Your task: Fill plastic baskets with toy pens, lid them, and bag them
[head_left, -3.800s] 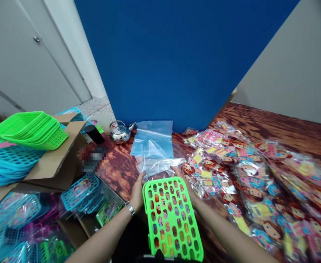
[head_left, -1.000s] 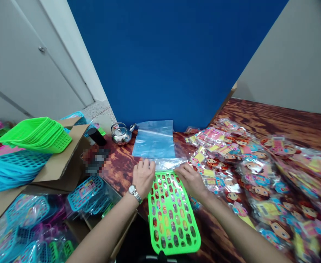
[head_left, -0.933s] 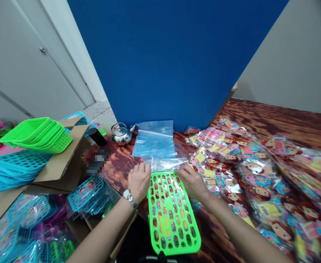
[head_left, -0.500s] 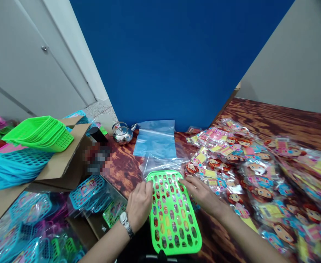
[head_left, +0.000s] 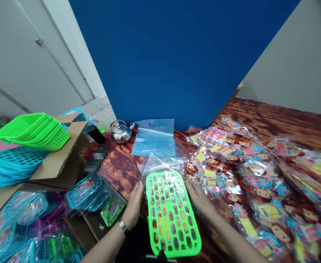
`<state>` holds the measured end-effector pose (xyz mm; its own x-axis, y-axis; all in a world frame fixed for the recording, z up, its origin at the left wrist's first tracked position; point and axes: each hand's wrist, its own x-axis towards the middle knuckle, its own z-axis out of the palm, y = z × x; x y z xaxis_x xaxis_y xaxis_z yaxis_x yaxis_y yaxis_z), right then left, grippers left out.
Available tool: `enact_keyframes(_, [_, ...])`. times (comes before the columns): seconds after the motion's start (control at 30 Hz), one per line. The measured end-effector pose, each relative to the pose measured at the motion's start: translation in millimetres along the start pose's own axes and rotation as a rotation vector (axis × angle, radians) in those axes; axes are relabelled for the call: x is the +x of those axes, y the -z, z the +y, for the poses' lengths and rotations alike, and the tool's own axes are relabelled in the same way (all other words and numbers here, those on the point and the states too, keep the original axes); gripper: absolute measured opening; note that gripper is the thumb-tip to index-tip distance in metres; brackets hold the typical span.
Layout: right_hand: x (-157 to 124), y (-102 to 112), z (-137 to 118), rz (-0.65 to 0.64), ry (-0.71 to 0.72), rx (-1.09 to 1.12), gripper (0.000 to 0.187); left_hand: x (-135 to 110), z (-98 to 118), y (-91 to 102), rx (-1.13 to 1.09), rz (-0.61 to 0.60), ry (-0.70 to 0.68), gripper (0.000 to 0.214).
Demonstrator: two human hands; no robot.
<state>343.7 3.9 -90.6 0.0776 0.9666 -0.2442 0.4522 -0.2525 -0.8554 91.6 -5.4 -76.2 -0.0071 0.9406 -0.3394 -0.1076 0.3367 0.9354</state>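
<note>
A bright green plastic basket (head_left: 169, 210) with oval holes lies flat side up in front of me, its upper end inside a clear plastic bag (head_left: 160, 164). Colourful packaged items show through the holes. My left hand (head_left: 134, 205) is at the left edge of the bag, fingers closed on it, with the fingertips partly hidden. On the other side, my right hand (head_left: 199, 197) grips the bag's right edge close against the basket's rim; its fingertips are hidden too.
Flat clear bags (head_left: 155, 138) lie beyond the basket, beside a metal kettle (head_left: 121, 132). Many packaged toy sets (head_left: 261, 182) cover the right side. On the left, stacked green baskets (head_left: 37, 131) and blue baskets (head_left: 15, 162) stand by a cardboard box (head_left: 63, 151). Bagged baskets (head_left: 86, 190) lie below.
Both hands have moved from the basket's upper sides outward and slightly down along the bag's edges. The clear bag now reaches over the basket's upper end.
</note>
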Motion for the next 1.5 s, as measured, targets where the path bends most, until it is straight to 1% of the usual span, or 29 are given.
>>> enact_keyframes(0.07, [2,-10,-2,-0.067,-0.055,0.028,0.067,-3,-4,-13.9,-0.137,-0.11,0.057,0.054])
enact_keyframes(0.17, [-4,-19,-7,-0.077,-0.099,0.12,0.078,-11,-4,-24.7,-0.248,-0.179,0.145,0.057])
enact_keyframes(0.23, [-11,-20,-11,-0.098,-0.095,0.195,0.081,-16,-3,-25.4,-0.286,-0.182,0.166,0.059])
enact_keyframes(0.33, [-23,-19,-21,-0.18,-0.065,0.307,0.083,-21,-3,-23.2,-0.295,-0.14,0.157,0.06])
enact_keyframes(0.43, [-36,-15,-33,-0.279,-0.098,0.386,0.086,-27,-5,-22.3,-0.338,-0.14,0.17,0.061])
enact_keyframes(0.5, [-44,-12,-41,-0.344,-0.099,0.399,0.086,-31,-5,-22.0,-0.406,-0.199,0.203,0.061])
enact_keyframes(0.63, [-56,-7,-49,-0.41,-0.011,0.353,0.083,-40,-7,-16.9,-0.527,-0.351,0.286,0.061])
enact_keyframes(0.7, [-60,-5,-48,-0.431,0.018,0.311,0.081,-45,-10,-11.5,-0.511,-0.365,0.293,0.06])
enact_keyframes(0.8, [-67,-5,-44,-0.413,0.043,0.232,0.078,-53,-14,-2.3,-0.394,-0.363,0.242,0.055])
enact_keyframes(0.97, [-82,-4,-44,-0.409,-0.026,0.185,0.075,-67,-10,10.0,-0.199,-0.424,0.171,0.05])
enact_keyframes(1.07, [-90,-1,-43,-0.402,-0.059,0.16,0.074,-73,-5,14.3,-0.129,-0.475,0.174,0.05])
enact_keyframes(1.13, [-95,0,-40,-0.412,-0.095,0.148,0.073,-75,-3,15.5,-0.129,-0.493,0.181,0.049])
enact_keyframes(1.23, [-104,0,-34,-0.41,-0.127,0.173,0.071,-79,-6,13.2,-0.198,-0.461,0.192,0.05])
enact_keyframes(1.37, [-110,-1,-27,-0.383,-0.087,0.212,0.066,-82,-10,0.4,-0.367,-0.316,0.193,0.058])
enact_keyframes(1.43, [-103,0,-27,-0.343,-0.03,0.187,0.065,-79,-9,-7.8,-0.491,-0.254,0.205,0.062])
enact_keyframes(1.5, [-90,3,-33,-0.263,0.047,0.145,0.065,-70,-4,-12.9,-0.614,-0.213,0.249,0.062])
